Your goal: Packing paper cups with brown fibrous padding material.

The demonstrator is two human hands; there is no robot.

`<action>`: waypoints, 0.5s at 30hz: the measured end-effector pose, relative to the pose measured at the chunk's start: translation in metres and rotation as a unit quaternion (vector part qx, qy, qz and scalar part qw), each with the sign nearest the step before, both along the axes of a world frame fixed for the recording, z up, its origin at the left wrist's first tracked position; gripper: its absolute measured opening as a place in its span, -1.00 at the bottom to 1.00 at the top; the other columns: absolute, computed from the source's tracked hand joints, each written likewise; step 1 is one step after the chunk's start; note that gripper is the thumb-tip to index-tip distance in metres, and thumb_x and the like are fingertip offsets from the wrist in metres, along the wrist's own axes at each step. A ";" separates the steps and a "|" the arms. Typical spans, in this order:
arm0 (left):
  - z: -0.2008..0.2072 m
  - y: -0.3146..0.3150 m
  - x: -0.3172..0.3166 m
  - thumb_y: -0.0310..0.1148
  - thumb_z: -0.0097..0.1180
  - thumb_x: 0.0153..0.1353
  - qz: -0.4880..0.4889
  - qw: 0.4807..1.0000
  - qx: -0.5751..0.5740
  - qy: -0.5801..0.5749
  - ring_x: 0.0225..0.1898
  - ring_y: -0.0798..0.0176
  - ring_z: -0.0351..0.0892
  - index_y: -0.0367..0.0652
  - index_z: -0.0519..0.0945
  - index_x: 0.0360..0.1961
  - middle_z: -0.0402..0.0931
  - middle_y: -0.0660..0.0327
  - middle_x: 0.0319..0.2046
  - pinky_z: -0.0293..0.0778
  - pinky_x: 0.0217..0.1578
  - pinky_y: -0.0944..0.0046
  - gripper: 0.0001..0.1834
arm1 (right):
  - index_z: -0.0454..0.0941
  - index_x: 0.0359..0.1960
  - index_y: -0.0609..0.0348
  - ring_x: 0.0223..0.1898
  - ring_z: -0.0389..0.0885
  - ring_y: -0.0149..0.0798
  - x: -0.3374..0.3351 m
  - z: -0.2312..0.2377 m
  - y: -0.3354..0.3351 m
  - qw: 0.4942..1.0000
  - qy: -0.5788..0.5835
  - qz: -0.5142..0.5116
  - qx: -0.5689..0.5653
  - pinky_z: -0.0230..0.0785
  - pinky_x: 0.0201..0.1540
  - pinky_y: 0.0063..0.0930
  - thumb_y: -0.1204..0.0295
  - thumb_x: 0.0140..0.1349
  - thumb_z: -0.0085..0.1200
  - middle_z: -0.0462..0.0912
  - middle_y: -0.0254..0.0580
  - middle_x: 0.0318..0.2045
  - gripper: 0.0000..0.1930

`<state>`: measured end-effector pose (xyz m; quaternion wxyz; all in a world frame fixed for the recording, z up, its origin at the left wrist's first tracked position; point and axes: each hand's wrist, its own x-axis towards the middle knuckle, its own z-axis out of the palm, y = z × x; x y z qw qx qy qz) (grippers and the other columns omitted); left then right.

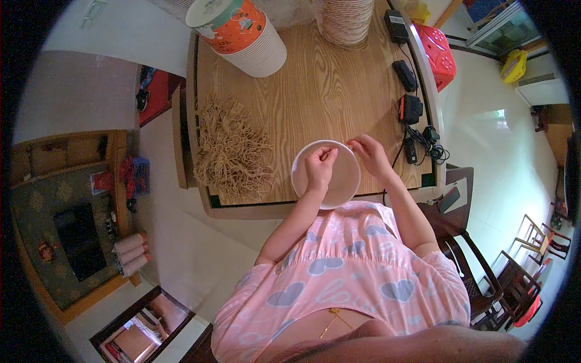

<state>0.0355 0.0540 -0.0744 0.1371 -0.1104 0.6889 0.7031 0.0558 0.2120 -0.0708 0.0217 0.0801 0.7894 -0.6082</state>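
Observation:
A white round paper tub (346, 175) stands at the table's near edge, close against me, its mouth facing up. My left hand (321, 164) is over the tub's mouth, with thumb and fingers pinched together. Whatever is in that pinch is too small to make out. Just at the tub's right rim is my right hand (370, 154), its fingers curled and the fingertips drawn together. I cannot tell whether it grips the rim or a thin thing beside it. A heap of tan twine pieces (233, 148) lies on the table left of the tub.
On the wood-grain table (327, 85) stand a nested stack of paper tubs (251, 51), topped by an orange printed one, and another stack (345, 23). Black adapters and cables (410, 112) line the right edge. A red plastic stool (434, 57) is beyond it; dark chairs (514, 290) stand right.

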 end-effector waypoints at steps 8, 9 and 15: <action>0.000 0.001 0.001 -0.49 0.14 0.04 0.007 0.999 -0.027 0.016 -0.57 0.61 0.31 -0.29 0.60 -0.45 0.47 0.43 -0.61 0.26 -0.55 0.55 -0.92 | 0.52 -0.18 0.31 -0.28 0.50 -0.49 -0.011 0.003 -0.003 0.956 -0.163 0.019 -0.242 0.34 -0.22 -0.64 0.41 0.19 0.01 0.57 -0.30 -0.30 -0.76; 0.001 0.002 0.002 -0.49 0.14 0.04 0.009 1.000 -0.024 0.013 -0.58 0.61 0.30 -0.29 0.60 -0.45 0.46 0.43 -0.62 0.25 -0.56 0.54 -0.92 | 0.52 -0.20 0.30 -0.29 0.50 -0.49 -0.011 0.000 -0.004 0.943 -0.178 0.012 -0.281 0.33 -0.23 -0.65 0.41 0.19 0.02 0.57 -0.32 -0.32 -0.78; 0.009 0.003 -0.001 -0.43 0.16 0.06 0.001 1.000 0.001 -0.005 -0.47 0.52 0.38 -0.24 0.57 -0.45 0.49 0.39 -0.56 0.30 -0.40 0.49 -0.91 | 0.50 -0.30 0.25 -0.33 0.46 -0.51 -0.018 -0.004 -0.006 0.937 -0.153 0.024 -0.314 0.31 -0.27 -0.67 0.41 0.19 0.02 0.53 -0.40 -0.40 -0.84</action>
